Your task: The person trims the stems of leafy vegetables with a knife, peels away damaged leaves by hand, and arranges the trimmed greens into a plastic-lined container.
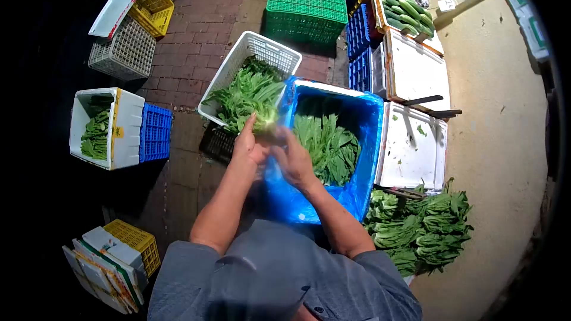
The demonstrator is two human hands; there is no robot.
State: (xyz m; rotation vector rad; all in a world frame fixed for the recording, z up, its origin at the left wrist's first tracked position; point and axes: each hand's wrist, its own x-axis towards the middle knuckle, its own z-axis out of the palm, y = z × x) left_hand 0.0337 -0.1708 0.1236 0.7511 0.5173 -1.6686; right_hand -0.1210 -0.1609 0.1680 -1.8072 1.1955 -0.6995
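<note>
My left hand (251, 145) is closed around the pale stem end of a bunch of leafy greens (262, 116), its thumb pointing up along the stems. The bunch's leaves overlie the greens in the white plastic crate (221, 74), so where it ends among them is hard to make out. Close beside the stems is my right hand (291, 157), smeared by motion; its fingers cannot be read. Just right of it stands a box lined with blue plastic (372, 125), holding long-leaved greens (327, 145).
More bunches of greens (422, 229) lie at lower right by the wall. White foam lids (416, 142) and cucumbers (404, 9) line the right side. A green crate (306, 12) stands ahead. Left are a foam box (128, 125), a blue crate (156, 132) and a yellow crate (134, 241).
</note>
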